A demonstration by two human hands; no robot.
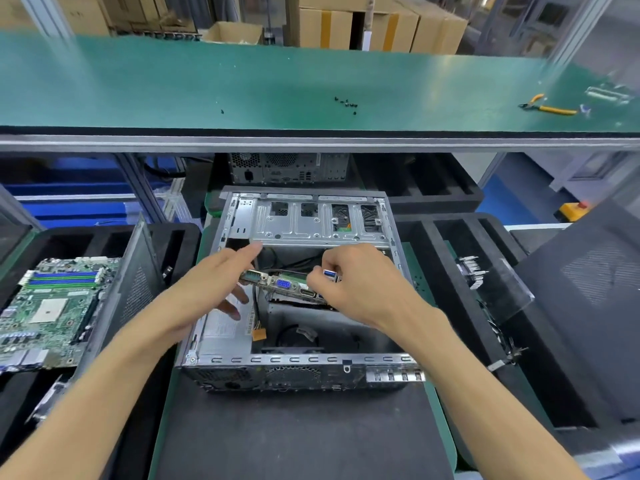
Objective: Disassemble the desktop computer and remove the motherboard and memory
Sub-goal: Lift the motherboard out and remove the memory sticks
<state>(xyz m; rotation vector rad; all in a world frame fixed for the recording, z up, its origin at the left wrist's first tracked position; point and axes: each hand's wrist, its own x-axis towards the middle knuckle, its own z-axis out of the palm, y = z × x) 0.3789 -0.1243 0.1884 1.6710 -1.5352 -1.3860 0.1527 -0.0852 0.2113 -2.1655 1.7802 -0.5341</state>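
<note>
An open desktop case (298, 360) lies in front of me on a dark mat. Its motherboard (282, 285) is tilted up inside the case, with the port edge and a blue VGA socket facing me. My right hand (349, 282) pinches the board at its blue USB ports. My left hand (214, 289) holds the board's left end, thumb on top and fingers underneath. A cable with an orange connector (258, 336) hangs below the board. No memory sticks are visible on this board.
Another motherboard (48, 306) with blue memory slots lies on black foam at the left, beside a leaning side panel (135, 289). Several black screws (346, 103) and yellow-handled cutters (547, 107) lie on the green shelf above. A second case (287, 168) stands behind, and black foam trays sit at the right.
</note>
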